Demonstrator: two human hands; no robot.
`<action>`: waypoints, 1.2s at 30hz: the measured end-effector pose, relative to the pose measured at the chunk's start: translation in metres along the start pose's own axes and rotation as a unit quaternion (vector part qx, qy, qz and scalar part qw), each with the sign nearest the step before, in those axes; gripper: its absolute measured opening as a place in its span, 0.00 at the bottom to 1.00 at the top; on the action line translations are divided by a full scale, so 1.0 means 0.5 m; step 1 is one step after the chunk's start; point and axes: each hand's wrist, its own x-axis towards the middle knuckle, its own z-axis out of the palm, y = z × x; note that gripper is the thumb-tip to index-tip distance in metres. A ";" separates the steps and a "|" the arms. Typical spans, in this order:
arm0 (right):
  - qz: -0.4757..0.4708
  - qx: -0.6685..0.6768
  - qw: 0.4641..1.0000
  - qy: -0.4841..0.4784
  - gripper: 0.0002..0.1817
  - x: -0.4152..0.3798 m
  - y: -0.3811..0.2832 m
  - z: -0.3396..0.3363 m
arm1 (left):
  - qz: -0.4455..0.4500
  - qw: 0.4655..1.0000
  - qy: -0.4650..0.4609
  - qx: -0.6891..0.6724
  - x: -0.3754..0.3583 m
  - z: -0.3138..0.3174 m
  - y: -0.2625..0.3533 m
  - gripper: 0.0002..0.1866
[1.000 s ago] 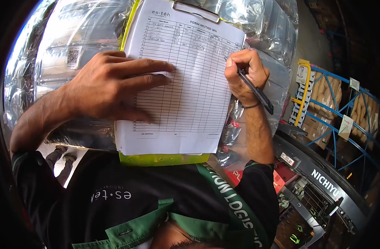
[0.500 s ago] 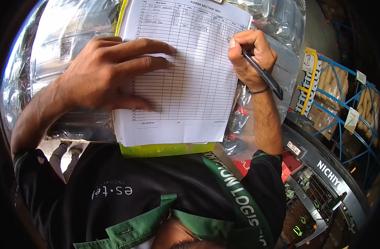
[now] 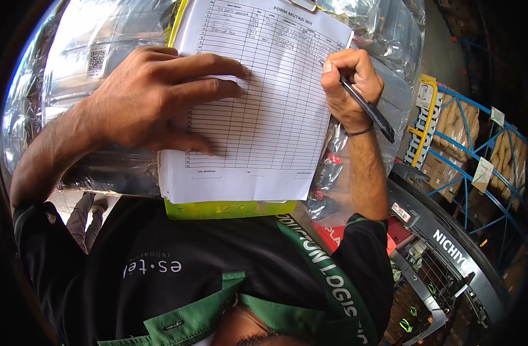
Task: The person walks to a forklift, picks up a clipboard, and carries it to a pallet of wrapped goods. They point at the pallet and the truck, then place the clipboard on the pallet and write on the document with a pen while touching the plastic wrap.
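Note:
A printed form headed "FORM MUTASI WH" lies on top of a stack of paper on a yellow-green clipboard. Handwriting fills its upper rows; the lower rows are blank. My left hand rests over the left side of the sheet, fingers spread across the paper. Pinched in my right hand is a black pen, its tip at the right-hand columns of the form. The clipboard's metal clip is partly cut off at the top edge.
Plastic-wrapped bundles lie beneath the clipboard, one with a QR label. On the right stand a grey NICHIYU forklift and blue racking with sacks and cartons. A person's legs show at lower left.
The view has shifted slightly, with the form sitting a little lower. My right hand keeps the pen near the right columns, and my left hand stays spread on the paper.

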 end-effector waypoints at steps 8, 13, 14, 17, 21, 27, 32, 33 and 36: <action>-0.013 0.000 1.000 0.010 0.25 -0.006 0.008 -0.003 | -0.001 1.000 -0.006 0.008 -0.002 0.000 -0.001 0.44; -0.005 -0.017 1.000 0.002 0.25 -0.006 0.004 -0.003 | -0.011 1.000 -0.013 -0.001 -0.004 0.000 0.000 0.44; -0.008 -0.018 1.000 0.000 0.25 -0.006 0.005 -0.003 | -0.010 1.000 -0.013 -0.002 -0.003 0.000 -0.001 0.44; -0.007 -0.008 1.000 -0.011 0.24 0.001 -0.006 -0.002 | -0.005 1.000 -0.009 -0.002 -0.003 0.001 -0.002 0.44; -0.021 -0.009 1.000 -0.003 0.24 -0.004 0.007 -0.005 | 0.003 1.000 -0.001 -0.002 -0.002 0.002 -0.003 0.43; -0.010 -0.027 1.000 -0.007 0.22 -0.002 0.001 -0.005 | 0.010 1.000 0.003 0.005 0.000 0.000 -0.003 0.43; -0.021 -0.037 0.999 0.003 0.21 -0.002 -0.003 -0.010 | 0.006 1.000 -0.002 0.006 -0.001 0.002 -0.004 0.44; -0.025 -0.040 0.999 0.009 0.21 -0.002 -0.003 -0.009 | 0.004 1.000 -0.002 0.006 -0.002 0.003 -0.004 0.44; -0.033 -0.044 0.998 0.016 0.21 -0.003 -0.003 -0.006 | 0.000 1.000 -0.001 0.002 -0.004 0.006 -0.003 0.43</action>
